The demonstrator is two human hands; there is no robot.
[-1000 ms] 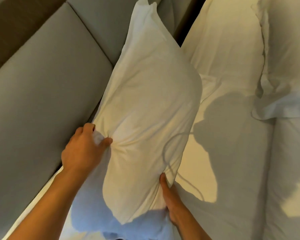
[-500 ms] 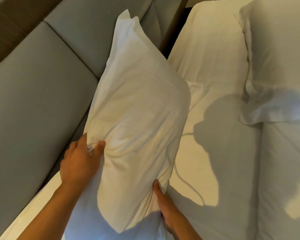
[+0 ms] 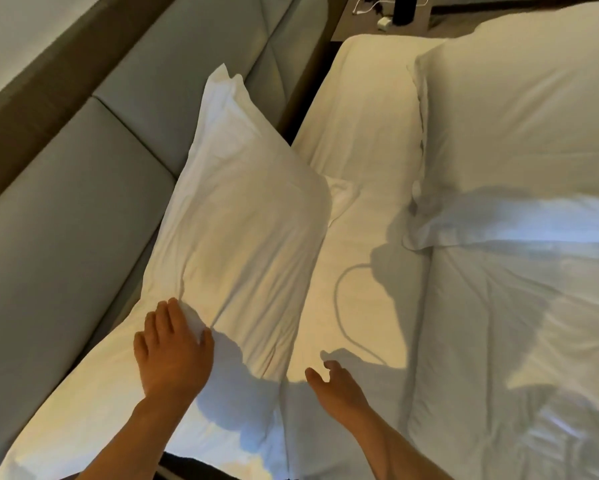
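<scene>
A white pillow (image 3: 242, 216) leans against the grey padded headboard (image 3: 66, 188) at the left side of the bed. My left hand (image 3: 171, 348) pinches a fold of the pillowcase near its lower left part. Off the pillow, my right hand (image 3: 336, 384) hovers with loose fingers just right of its lower edge, above the white sheet (image 3: 353, 306). It holds nothing.
A second white pillow (image 3: 519, 133) lies at the right on the bed, above a rumpled white duvet (image 3: 519, 358). A bedside table (image 3: 384, 15) with cables and a dark object stands at the top. A dark gap runs between headboard and mattress.
The pillow has been lowered from upright in both hands to leaning against the headboard. My right hand has let go of its lower edge and drawn back. The view has tilted up.
</scene>
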